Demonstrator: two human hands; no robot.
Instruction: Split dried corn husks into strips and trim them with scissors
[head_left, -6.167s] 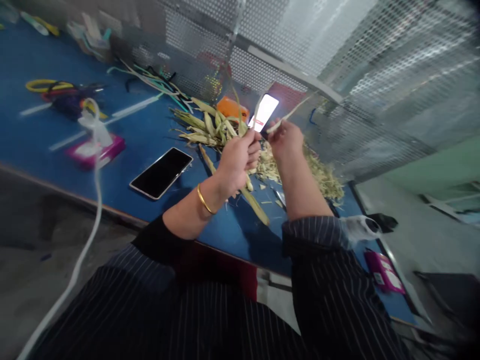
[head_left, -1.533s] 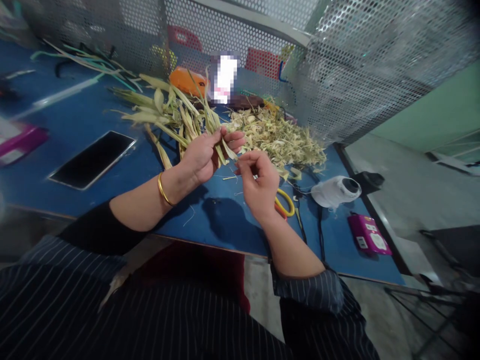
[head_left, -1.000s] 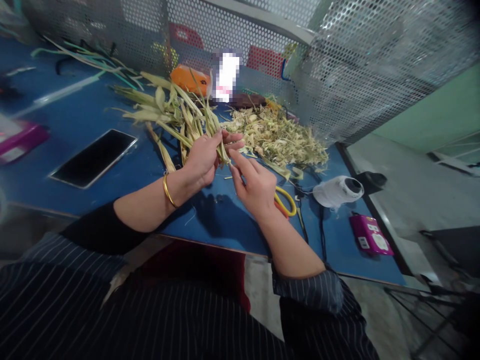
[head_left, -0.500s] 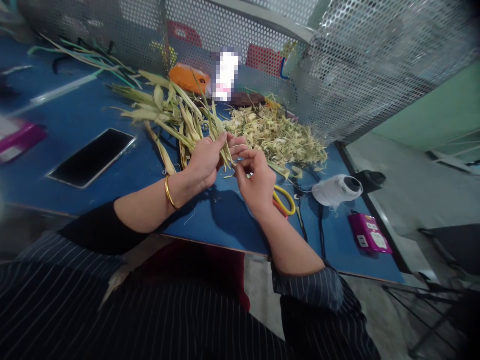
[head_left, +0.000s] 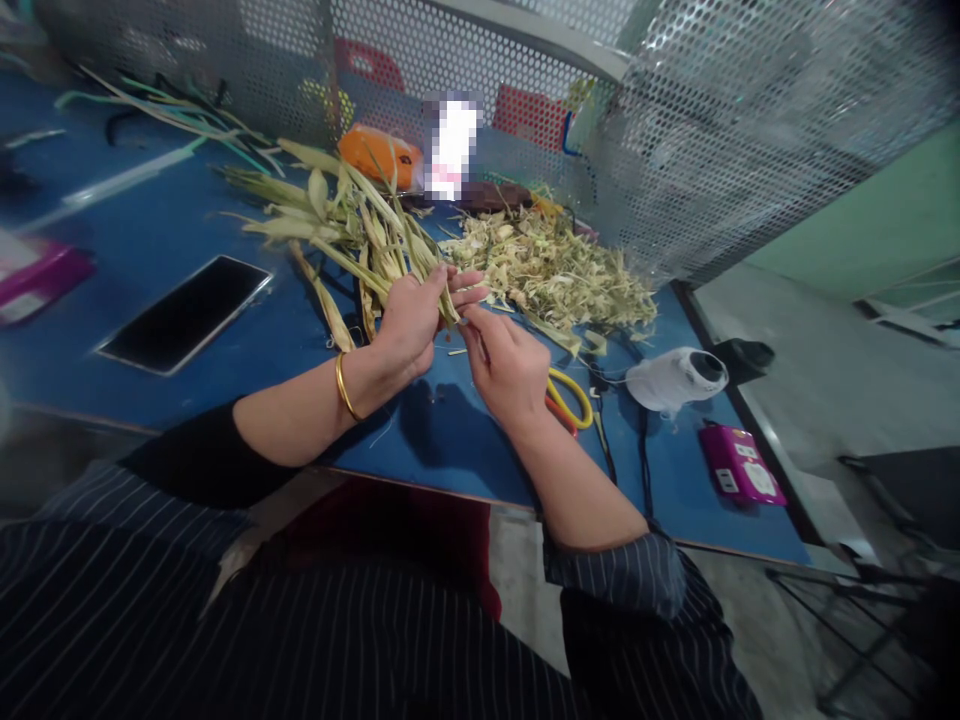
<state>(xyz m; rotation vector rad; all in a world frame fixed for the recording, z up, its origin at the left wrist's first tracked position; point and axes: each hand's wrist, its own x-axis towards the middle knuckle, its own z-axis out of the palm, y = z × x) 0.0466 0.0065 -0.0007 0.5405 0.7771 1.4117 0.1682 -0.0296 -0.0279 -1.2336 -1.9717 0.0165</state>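
Note:
My left hand point(head_left: 412, 318) grips a few strips of dried corn husk point(head_left: 424, 254) between thumb and fingers, the other fingers stretched out behind. At the lower end of these strips my right hand point(head_left: 510, 358) is closed in a pinch; its fingertips touch the husk, though what exactly lies between them is hidden. More husks point(head_left: 330, 215) lie in a loose bundle behind and to the left of my left hand. A heap of shredded husk scraps point(head_left: 555, 265) spreads beyond my right hand. Yellow-handled scissors point(head_left: 571, 398) lie partly under my right wrist.
On the blue table point(head_left: 450, 450), a white thread spool point(head_left: 667, 382) and a purple packet point(head_left: 741, 465) lie at right. A dark phone point(head_left: 187, 312) lies at left. An orange package point(head_left: 377, 158) and a blurred bright screen point(head_left: 454, 145) stand near the perforated metal screen point(head_left: 660, 130) behind.
My right hand has moved slightly up and left, closer to my left fingers. The husk strips in my left hand have tilted further left, their tops now lower.

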